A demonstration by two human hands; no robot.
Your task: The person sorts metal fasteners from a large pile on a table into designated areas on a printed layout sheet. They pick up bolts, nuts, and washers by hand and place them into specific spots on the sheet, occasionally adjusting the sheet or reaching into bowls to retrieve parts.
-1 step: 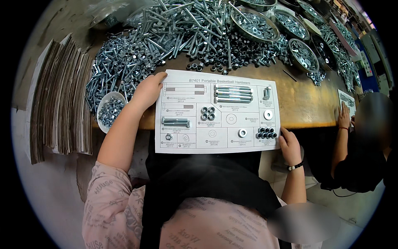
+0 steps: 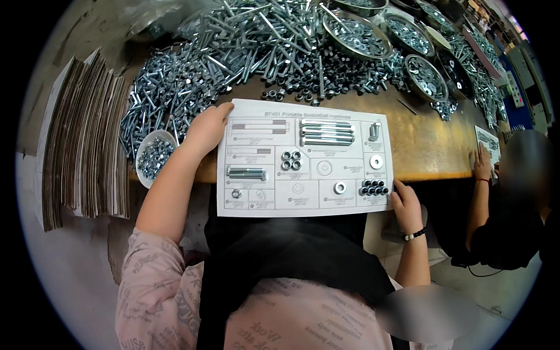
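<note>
I hold a white printed hardware card at the table's front edge. My left hand grips its upper left corner, and my right hand pinches its lower right edge. On the card lie long bolts, two shorter bolts, a short bolt and several silver nuts. A flat washer, a thick ring, a single nut and several black-topped nuts sit in other printed boxes. Whether these parts are fixed down I cannot tell.
Loose bolts and nuts heap across the table's back. Metal bowls of washers stand at the back right. A white bowl of nuts is beside my left forearm, near a cardboard stack. At right, a co-worker's hand touches another sheet.
</note>
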